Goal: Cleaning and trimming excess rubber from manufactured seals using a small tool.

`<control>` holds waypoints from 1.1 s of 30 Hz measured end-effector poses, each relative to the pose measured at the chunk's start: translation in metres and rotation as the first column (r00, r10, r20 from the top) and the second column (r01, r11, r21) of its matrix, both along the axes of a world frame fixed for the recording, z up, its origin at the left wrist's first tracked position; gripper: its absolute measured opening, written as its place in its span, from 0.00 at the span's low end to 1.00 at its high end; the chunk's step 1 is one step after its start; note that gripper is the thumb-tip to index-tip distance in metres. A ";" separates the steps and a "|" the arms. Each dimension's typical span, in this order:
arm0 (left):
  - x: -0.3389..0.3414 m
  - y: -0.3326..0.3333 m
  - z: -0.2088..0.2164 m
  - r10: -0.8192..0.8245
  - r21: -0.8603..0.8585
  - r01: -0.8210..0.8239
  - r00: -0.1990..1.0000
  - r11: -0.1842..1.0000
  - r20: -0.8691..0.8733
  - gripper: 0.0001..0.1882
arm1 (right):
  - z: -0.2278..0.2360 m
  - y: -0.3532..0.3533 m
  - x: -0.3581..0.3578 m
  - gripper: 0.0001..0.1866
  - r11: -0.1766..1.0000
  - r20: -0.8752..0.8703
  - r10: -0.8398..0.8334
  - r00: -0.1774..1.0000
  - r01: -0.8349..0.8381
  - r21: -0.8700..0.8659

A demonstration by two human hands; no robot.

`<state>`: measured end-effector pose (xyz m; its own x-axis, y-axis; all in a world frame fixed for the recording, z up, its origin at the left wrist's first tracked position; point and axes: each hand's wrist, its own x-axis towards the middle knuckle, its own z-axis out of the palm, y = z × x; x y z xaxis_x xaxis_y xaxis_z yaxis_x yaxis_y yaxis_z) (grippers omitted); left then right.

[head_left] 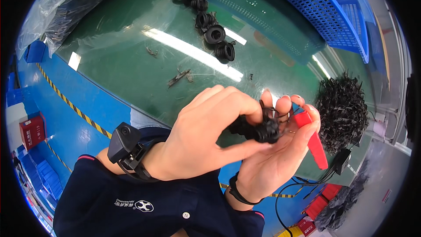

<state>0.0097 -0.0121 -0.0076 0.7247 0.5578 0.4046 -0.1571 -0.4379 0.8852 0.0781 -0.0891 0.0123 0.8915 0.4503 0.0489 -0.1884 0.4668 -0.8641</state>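
Pinching a black ribbed rubber piece [268, 132] between thumb and fingers of the left hand [210, 123], with a red tool [316, 147] held under the thumb of the right hand [280, 151], palm up close behind the piece. Holding both up over the near edge of the green table [131, 72], right of its middle. Probably trimming excess off the rubber, judging by the scraps. Cannot tell any contact with a blade, with fingers hiding the working end. Calls next, most likely, for turning the piece to bare its rim and nipping carefully, clear of the left fingertips.

Around: black rubber rings [215, 34] in a staggered row from the far edge inward; loose scraps [179, 77] nearer the middle; a blue perforated crate [324, 11] at the far right corner; plastic sheeting [57, 6] at the far left. Possibly in the way: a heap of black trimmings [344, 112] by the right edge, crowding the right hand's side, and cables [316, 181] at the near right corner.
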 end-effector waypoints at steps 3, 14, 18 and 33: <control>-0.004 0.003 0.002 -0.016 -0.118 0.011 0.999 0.993 -0.043 0.19 | -0.002 -0.004 0.007 0.13 0.999 0.062 0.009 0.998 -0.006 -0.049; -0.004 0.005 0.005 0.114 0.140 -0.109 0.993 0.984 -0.030 0.19 | -0.006 -0.016 0.003 0.15 0.968 0.479 0.154 0.864 -0.036 -0.248; -0.011 -0.002 0.007 0.148 0.223 -0.131 0.987 0.966 -0.063 0.20 | -0.015 -0.011 0.006 0.12 0.969 0.482 0.081 0.873 0.044 -0.243; -0.012 -0.009 0.002 -0.088 -0.244 0.086 0.996 0.966 0.005 0.27 | -0.007 0.001 0.009 0.13 0.992 0.041 0.120 0.992 -0.118 -0.054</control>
